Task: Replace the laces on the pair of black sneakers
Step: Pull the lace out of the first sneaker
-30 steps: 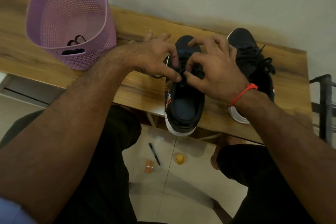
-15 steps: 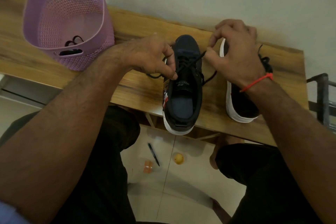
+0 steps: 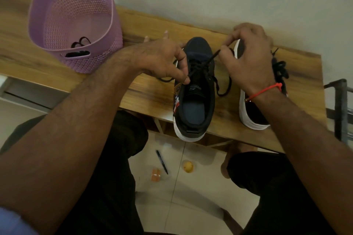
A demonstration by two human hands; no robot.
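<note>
The near sneaker (image 3: 194, 89) stands at the front edge of the wooden shelf (image 3: 149, 93), heel overhanging toward you. Its tongue carries a white logo with an "S"; the lettering is too small to read. Your left hand (image 3: 162, 59) pinches the black lace (image 3: 205, 64) at the eyelets; your right hand (image 3: 248, 59) pinches the same lace's end, drawn taut. The second sneaker (image 3: 256, 112) sits just beside, under your right wrist. A purple basket (image 3: 76, 23) stands to the left against the pale wall. A pen (image 3: 162, 162) lies on the tiled floor below.
</note>
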